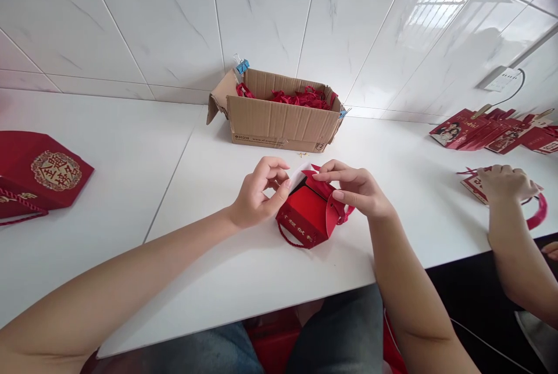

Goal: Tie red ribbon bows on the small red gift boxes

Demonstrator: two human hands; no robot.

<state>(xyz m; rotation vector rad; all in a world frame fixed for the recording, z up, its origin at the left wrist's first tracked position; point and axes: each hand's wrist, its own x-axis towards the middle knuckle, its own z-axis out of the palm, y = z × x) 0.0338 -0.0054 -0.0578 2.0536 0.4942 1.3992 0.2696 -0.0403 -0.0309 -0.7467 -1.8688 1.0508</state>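
Note:
A small red gift box (303, 214) with gold lettering stands on the white table before me, its top partly open on a dark inside. A twisted red cord handle (290, 239) hangs at its front, and red ribbon (346, 215) sticks out on its right. My left hand (264, 191) is at the box's upper left, thumb and fingers closed about a white flap (299, 175); the exact contact is partly hidden. My right hand (355, 188) grips the red top flaps from the right, fingers above and thumb lower down.
Behind the box stands a cardboard carton (283, 124) of red ribbons, with blue binder clips (242, 66) on it. A larger red box (43, 173) lies left. At right, a co-worker's hand (505, 182) rests on a red-and-white box, with several red boxes (471, 130) behind.

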